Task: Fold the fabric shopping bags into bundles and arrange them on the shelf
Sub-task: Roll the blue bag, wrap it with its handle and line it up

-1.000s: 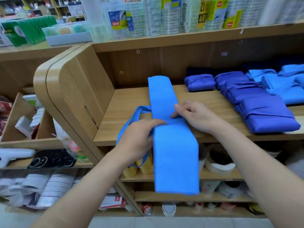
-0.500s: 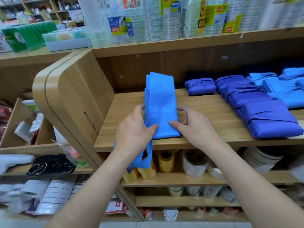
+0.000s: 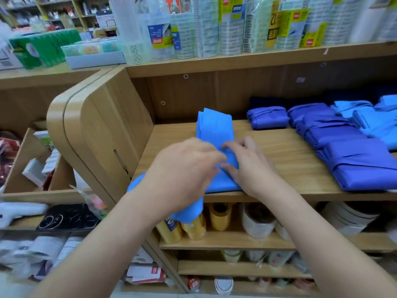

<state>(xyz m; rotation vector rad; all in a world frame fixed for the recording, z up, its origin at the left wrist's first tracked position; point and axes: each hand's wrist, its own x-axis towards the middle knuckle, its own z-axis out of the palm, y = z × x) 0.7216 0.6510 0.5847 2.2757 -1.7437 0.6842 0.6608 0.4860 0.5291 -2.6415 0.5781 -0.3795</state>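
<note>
A light blue fabric bag [image 3: 215,131], folded into a narrow strip, lies on the wooden shelf [image 3: 285,155] near its front edge. My left hand [image 3: 184,168] covers the strip's near left side and grips the bag's blue handle strap [image 3: 189,214], which hangs below the shelf edge. My right hand [image 3: 249,164] rests on the strip's right side, fingers curled onto the fabric. Folded bundles sit at the right: a dark blue bundle [image 3: 267,117], a big dark blue folded bag [image 3: 363,164] and light blue bags [image 3: 373,119].
The shelf's curved wooden side panel [image 3: 103,134] stands at the left. Above, packaged rolls [image 3: 227,24] line the upper shelf. Below are tape rolls [image 3: 219,216] and yellow bottles [image 3: 193,226]. A black phone [image 3: 66,218] lies on the lower left shelf.
The long strip that hung over the shelf edge has been folded back onto itself. Both hands have since come together over its middle, the left hand bringing the strap across.
</note>
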